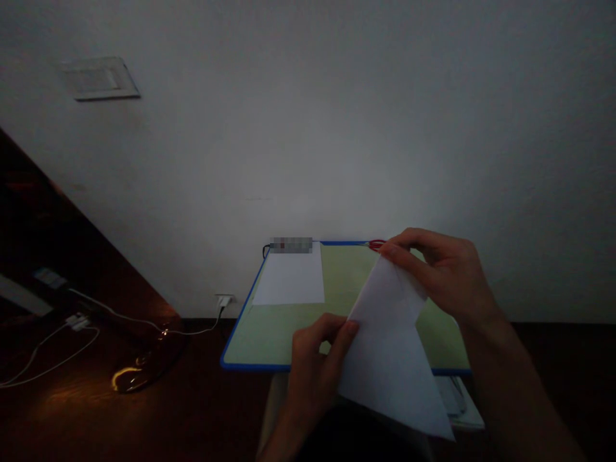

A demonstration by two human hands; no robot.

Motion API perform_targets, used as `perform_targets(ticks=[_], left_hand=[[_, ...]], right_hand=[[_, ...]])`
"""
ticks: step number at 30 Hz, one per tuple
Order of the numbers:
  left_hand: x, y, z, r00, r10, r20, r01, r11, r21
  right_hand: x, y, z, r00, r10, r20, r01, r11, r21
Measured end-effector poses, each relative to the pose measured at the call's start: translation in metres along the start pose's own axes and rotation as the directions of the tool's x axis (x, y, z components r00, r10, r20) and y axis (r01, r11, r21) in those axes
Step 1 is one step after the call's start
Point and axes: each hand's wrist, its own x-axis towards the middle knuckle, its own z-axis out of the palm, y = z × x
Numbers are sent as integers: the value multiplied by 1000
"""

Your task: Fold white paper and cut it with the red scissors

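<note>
A folded sheet of white paper (392, 359) is held up over the near right part of a green table with a blue rim. My left hand (320, 359) pinches its left edge between thumb and fingers. At the paper's top corner, my right hand (440, 269) grips it with thumb and forefinger. The paper slants, its lower right point hanging past the table's near edge. Behind the right fingertips, the red handles of scissors (376, 245) partly show at the table's back edge.
Another white sheet (291, 276) lies flat on the green tabletop (269, 340), a blurred-out object at its back edge. A white wall rises behind. Left, a plug (224, 301) sits in a wall socket, its cable running to a dark stand. Papers (457, 404) sit below the tabletop.
</note>
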Motion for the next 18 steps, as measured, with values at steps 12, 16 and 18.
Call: perform_targets(ticks=[12,16,18], left_hand=[[-12,-15,-13,997,-65,39,67,997,-35],[-10,-17,-15,995,-100,28,103,987,-121],[-7,-20,-17,989,-137,54,144,973,-180]], right_hand=[[19,28,-13,983,29,-180,-27,1000,14],[19,33,-13,980,35,-196,-31,999,21],[18,34,-13,981,39,-188,-33,999,36]])
